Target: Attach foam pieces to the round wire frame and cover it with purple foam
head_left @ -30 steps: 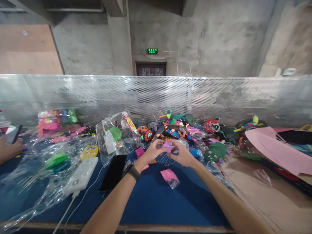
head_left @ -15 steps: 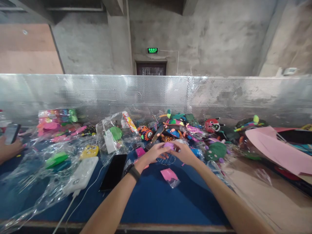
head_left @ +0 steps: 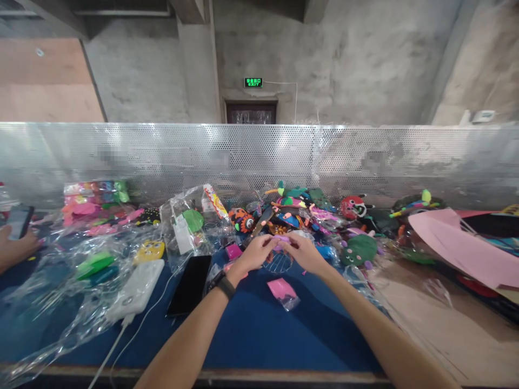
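Between my two hands is a small piece of purple modelling clay (head_left: pixel 281 239), pinched by the fingers of both. My left hand (head_left: pixel 258 253), with a dark watch on its wrist, closes on its left side. My right hand (head_left: pixel 305 253) grips it from the right, thumbs nearly meeting. Just below the fingers stands a round wire frame (head_left: pixel 279 263), partly hidden by them. Nearer to me, a pink clay packet (head_left: pixel 281 290) in clear plastic lies on the blue table mat (head_left: pixel 267 335). A magenta packet (head_left: pixel 233 251) sits beyond my left wrist.
A black phone (head_left: pixel 189 286) and a white power bank (head_left: pixel 137 289) with a cable lie to the left. Colourful clay figures (head_left: pixel 287 213) pile up along the perforated metal screen (head_left: pixel 259 151). Pink sheets (head_left: pixel 466 243) are at right. Another person's hand (head_left: pixel 18 246) holds a phone at far left.
My fingers have drawn closer together over the purple clay, which looks flatter and shows less. My right hand has turned slightly inward. The things on the table stay put.
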A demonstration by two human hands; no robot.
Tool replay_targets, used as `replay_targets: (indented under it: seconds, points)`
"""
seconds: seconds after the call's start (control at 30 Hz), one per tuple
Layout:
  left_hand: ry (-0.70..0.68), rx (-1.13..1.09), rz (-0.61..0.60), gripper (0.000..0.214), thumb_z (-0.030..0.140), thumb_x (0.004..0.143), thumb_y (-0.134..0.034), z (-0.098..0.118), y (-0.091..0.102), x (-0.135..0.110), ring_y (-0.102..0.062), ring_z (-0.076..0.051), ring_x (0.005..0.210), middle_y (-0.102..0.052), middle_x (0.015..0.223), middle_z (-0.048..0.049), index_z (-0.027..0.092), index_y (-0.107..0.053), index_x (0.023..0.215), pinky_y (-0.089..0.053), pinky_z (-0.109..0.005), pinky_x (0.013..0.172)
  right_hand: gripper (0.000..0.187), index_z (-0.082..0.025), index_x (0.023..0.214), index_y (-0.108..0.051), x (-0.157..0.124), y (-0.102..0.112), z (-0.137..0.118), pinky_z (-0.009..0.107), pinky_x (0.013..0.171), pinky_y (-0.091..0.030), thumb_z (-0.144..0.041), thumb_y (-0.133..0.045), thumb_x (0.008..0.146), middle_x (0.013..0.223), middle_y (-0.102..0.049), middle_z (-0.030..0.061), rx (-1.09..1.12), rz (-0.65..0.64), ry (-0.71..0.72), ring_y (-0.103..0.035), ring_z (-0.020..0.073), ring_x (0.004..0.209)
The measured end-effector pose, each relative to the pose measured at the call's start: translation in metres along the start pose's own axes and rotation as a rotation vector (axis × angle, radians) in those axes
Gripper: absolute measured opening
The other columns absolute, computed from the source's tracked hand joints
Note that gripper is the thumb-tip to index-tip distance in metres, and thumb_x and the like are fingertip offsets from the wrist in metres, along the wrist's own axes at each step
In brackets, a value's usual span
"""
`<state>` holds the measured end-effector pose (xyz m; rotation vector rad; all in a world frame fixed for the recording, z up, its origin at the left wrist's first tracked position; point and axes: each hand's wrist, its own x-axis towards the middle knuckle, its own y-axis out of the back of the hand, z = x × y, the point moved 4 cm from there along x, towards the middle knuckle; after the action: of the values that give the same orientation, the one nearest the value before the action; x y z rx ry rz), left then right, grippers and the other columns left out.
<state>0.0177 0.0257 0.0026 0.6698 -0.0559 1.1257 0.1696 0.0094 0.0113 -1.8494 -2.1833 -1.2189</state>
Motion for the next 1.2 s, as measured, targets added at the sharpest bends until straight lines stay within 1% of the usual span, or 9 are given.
replay_targets:
  seconds: [0.27, 0.43, 0.57, 0.67, 0.77, 0.83, 0.97, 1.1, 1.2]
  points:
    - [-0.010, -0.095, 0.203, 0.044, 0.055, 0.084, -0.045, -0.008, 0.013, 0.009, -0.054, -0.012, 0.058, -0.059, 0.079, -0.0042, 0.014, -0.060, 0.091, -0.047, -0.022, 0.050, 0.037, -0.019, 0.066, -0.046, 0.005, 0.004, 0.008, 0.020, 0.038, -0.033, -0.051, -0.047, 0.085, 0.046, -0.044, -0.0062, 0.276, -0.080, -0.105, -0.041, 0.0082, 0.037]
    - [0.000, -0.168, 0.331, 0.041, 0.051, 0.082, -0.052, -0.009, 0.019, 0.009, -0.053, -0.011, 0.057, -0.060, 0.081, -0.0054, 0.014, -0.058, 0.099, -0.048, -0.022, 0.047, 0.031, -0.018, 0.074, -0.059, 0.008, 0.021, 0.023, 0.021, 0.041, -0.037, -0.045, -0.049, 0.084, 0.050, -0.052, -0.0027, -0.090, 0.140, -0.141, -0.047, 0.0100, 0.040]
    - [0.014, -0.273, 0.244, 0.038, 0.049, 0.081, -0.055, -0.003, 0.011, 0.009, -0.053, -0.010, 0.058, -0.059, 0.078, -0.0043, 0.014, -0.057, 0.096, -0.048, -0.021, 0.048, 0.027, -0.018, 0.103, -0.060, 0.006, 0.016, 0.029, 0.023, 0.044, -0.044, -0.034, -0.050, 0.083, 0.077, -0.065, 0.0031, -0.112, 0.180, -0.149, -0.057, 0.0124, 0.050]
    - [0.047, -0.335, 0.167, 0.037, 0.047, 0.078, -0.061, -0.001, 0.003, 0.007, -0.059, -0.013, 0.068, -0.062, 0.083, -0.0054, 0.016, -0.053, 0.097, -0.050, -0.022, 0.055, 0.051, -0.020, 0.125, -0.048, 0.003, 0.002, 0.017, 0.028, 0.061, -0.053, -0.028, -0.062, 0.076, 0.110, -0.062, 0.0084, -0.041, 0.062, -0.004, -0.063, 0.0150, 0.070]
    - [0.112, -0.361, 0.113, 0.043, 0.046, 0.076, -0.065, -0.007, -0.002, 0.005, -0.061, -0.013, 0.069, -0.063, 0.083, -0.0053, 0.018, -0.047, 0.102, -0.050, -0.023, 0.057, 0.062, -0.021, 0.132, -0.041, -0.001, -0.006, -0.002, 0.034, 0.082, -0.051, -0.030, -0.065, 0.076, 0.129, -0.052, 0.0098, -0.016, -0.010, 0.157, -0.061, 0.0197, 0.096]
    - [0.167, -0.343, 0.104, 0.050, 0.048, 0.074, -0.065, -0.013, -0.002, 0.004, -0.059, -0.011, 0.059, -0.063, 0.079, -0.0037, 0.018, -0.045, 0.107, -0.048, -0.022, 0.054, 0.058, -0.022, 0.130, -0.045, -0.003, -0.005, -0.009, 0.035, 0.089, -0.047, -0.031, -0.065, 0.077, 0.127, -0.054, 0.0083, -0.045, 0.007, 0.194, -0.057, 0.0209, 0.106]
    - [0.227, -0.263, 0.078, 0.056, 0.054, 0.076, -0.060, -0.014, -0.002, 0.000, -0.056, -0.010, 0.056, -0.064, 0.083, -0.0043, 0.020, -0.044, 0.118, -0.045, -0.021, 0.051, 0.046, -0.022, 0.120, -0.053, -0.002, -0.001, -0.009, 0.034, 0.084, -0.048, -0.032, -0.064, 0.077, 0.116, -0.061, 0.0060, -0.091, 0.031, 0.172, -0.059, 0.0192, 0.097]
    - [0.087, -0.238, 0.015, 0.049, 0.052, 0.083, -0.051, 0.001, -0.004, -0.001, -0.062, -0.017, 0.083, -0.062, 0.107, -0.0093, 0.021, -0.051, 0.120, -0.050, -0.023, 0.062, 0.049, -0.023, 0.124, -0.051, -0.001, -0.001, -0.004, 0.032, 0.078, -0.048, -0.035, -0.063, 0.078, 0.115, -0.061, 0.0058, -0.123, 0.042, 0.137, -0.060, 0.0170, 0.086]
    - [0.003, -0.179, 0.041, 0.045, 0.050, 0.085, -0.049, 0.006, -0.003, 0.001, -0.061, -0.018, 0.088, -0.061, 0.110, -0.0097, 0.018, -0.058, 0.115, -0.051, -0.024, 0.064, 0.040, -0.021, 0.115, -0.057, -0.001, -0.001, -0.004, 0.031, 0.074, -0.046, -0.040, -0.061, 0.080, 0.101, -0.065, 0.0053, -0.166, 0.043, 0.123, -0.059, 0.0174, 0.079]
